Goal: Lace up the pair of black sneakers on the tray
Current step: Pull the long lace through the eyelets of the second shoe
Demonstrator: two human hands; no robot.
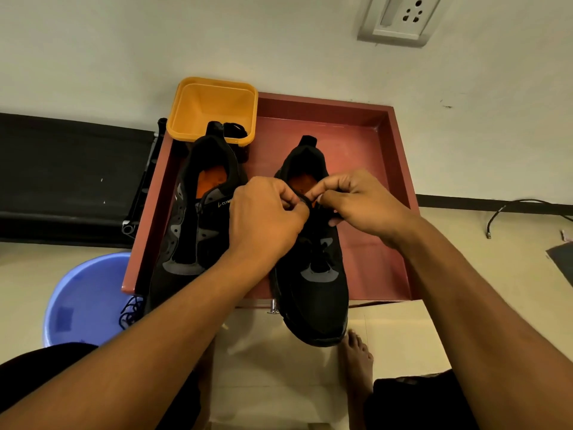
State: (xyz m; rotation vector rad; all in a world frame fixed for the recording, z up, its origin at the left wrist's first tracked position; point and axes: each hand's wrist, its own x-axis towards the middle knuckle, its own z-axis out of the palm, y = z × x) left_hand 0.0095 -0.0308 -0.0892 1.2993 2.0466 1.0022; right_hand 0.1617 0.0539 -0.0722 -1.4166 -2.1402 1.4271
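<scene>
Sneakers (198, 218) matt black mesh cloth; tray (400, 169) smooth, semi-gloss; yellow tub (186, 113) and blue bucket (83, 299) glossy plastic.

the left hand (266, 218) and right hand (362, 206) are bare. so are the left forearm (173, 330) and right forearm (459, 290), uncovered all the way to the bottom edge of the view. plain, matte black cloth (46, 364) covers the left thigh at the lower left corner. a second patch of black cloth (412, 401), slightly creased at its upper edge, covers the right thigh. beside it a bare foot (356, 358) shows, toes included. whether the garment is shorts or rolled trousers cannot be told.
</scene>
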